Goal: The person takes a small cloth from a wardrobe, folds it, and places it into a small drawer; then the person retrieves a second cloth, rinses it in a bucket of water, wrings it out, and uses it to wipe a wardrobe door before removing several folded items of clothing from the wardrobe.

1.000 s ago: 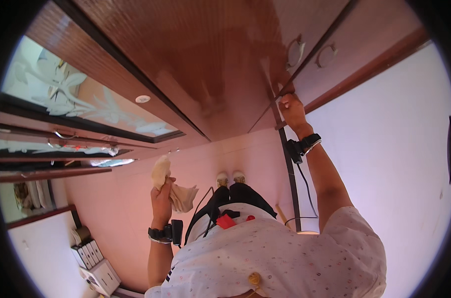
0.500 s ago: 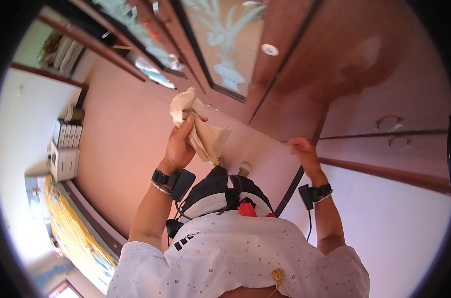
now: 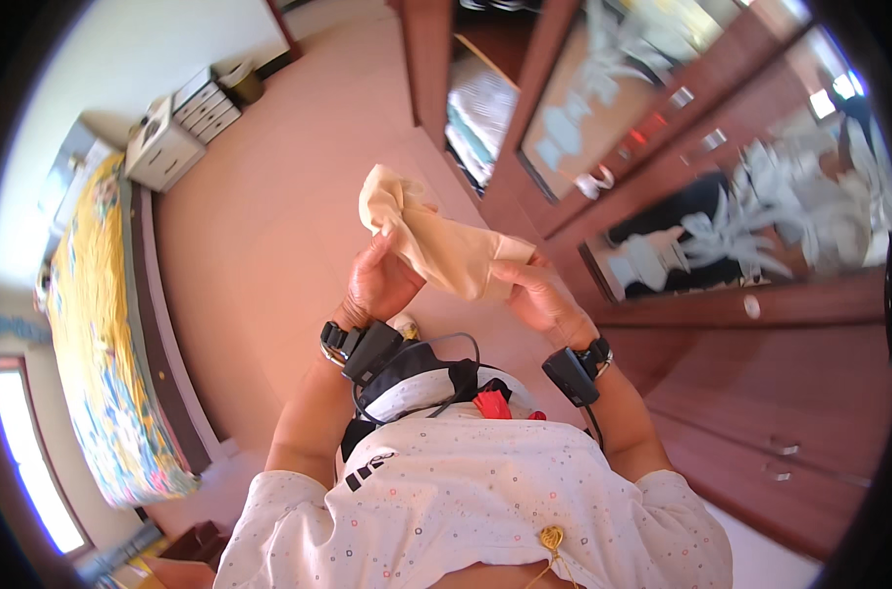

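beige cloth (image 3: 436,240) between left hand (image 3: 379,285) and right hand (image 3: 534,294)

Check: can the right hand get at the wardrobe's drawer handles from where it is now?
Probably yes. The right hand is shut on the cloth, but bare wardrobe front lies between it and the drawer handles.

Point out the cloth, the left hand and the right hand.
cloth (image 3: 436,245), head view, on its middle fold.
left hand (image 3: 379,285), head view, on the back of the hand.
right hand (image 3: 539,297), head view, on the palm.
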{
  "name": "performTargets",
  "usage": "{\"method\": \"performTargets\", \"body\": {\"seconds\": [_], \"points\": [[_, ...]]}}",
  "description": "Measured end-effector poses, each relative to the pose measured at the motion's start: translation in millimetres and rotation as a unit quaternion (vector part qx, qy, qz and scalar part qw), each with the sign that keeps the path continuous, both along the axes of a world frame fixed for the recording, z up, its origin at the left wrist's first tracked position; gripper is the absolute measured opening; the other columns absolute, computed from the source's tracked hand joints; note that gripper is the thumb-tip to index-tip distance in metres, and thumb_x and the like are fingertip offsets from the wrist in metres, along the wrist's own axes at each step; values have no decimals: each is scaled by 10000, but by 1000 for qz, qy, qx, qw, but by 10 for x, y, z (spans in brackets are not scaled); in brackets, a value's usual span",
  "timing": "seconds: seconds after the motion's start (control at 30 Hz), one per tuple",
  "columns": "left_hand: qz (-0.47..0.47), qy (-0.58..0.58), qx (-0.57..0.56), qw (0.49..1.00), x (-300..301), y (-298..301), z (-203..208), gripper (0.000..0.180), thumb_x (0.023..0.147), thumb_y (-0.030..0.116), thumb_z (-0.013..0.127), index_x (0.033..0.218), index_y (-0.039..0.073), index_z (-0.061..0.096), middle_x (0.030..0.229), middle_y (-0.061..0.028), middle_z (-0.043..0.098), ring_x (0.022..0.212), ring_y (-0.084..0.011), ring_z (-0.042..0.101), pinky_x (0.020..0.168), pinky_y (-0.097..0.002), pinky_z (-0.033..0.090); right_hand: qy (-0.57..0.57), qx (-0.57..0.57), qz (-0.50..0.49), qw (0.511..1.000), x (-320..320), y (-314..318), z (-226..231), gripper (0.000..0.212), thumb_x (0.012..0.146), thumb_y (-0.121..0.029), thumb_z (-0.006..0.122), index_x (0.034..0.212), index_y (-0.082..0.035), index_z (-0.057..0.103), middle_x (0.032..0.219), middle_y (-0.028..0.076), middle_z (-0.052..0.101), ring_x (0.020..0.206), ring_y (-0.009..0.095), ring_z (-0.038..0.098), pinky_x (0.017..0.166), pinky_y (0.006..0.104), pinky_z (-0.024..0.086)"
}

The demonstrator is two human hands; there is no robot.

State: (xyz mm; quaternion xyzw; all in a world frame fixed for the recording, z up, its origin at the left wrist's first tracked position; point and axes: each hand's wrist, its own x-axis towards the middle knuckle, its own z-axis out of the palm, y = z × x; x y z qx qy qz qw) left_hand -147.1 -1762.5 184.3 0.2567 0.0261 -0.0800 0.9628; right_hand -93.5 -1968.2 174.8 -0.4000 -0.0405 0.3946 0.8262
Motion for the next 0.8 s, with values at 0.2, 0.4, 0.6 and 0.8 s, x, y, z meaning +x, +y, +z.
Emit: {"method": "performTargets", "body": {"seconds": [0.2,0.4,0.6,0.8], "points": [[103,-16,-55,993,-2,921,-168,625,821,482,538,1292,105,374,1300,-108,440,1207,-285,423,966,-479,368,-182,-127,65,973,530,939,455,292,734,-94,674,999,-32,569,947,28,606,859,82,566,752,240,465],[250,18,-25,968,139,1410,-283,613,810,408,551,1304,92,372,1326,-116,419,1235,-295,390,996,-486,339,-196,-158,99,963,1002,1539,576,364,717,-95,677,1039,-31,519,949,44,590,855,115,580,767,267,483],[213,6,-122,969,546,1733,-523,568,830,367,530,1299,83,380,1331,-121,405,1239,-290,380,1005,-483,322,-129,-104,105,980,1363,2167,775,304,748,-57,636,1029,-21,526,943,50,600,851,136,594,768,296,505],[256,98,9,962,944,2194,-938,401,864,265,523,1207,68,460,1188,-82,508,1136,-230,456,966,-414,341,-134,-97,184,969,2013,2799,714,280,767,-75,653,1016,-21,536,938,52,605,840,140,601,752,291,508]]}}
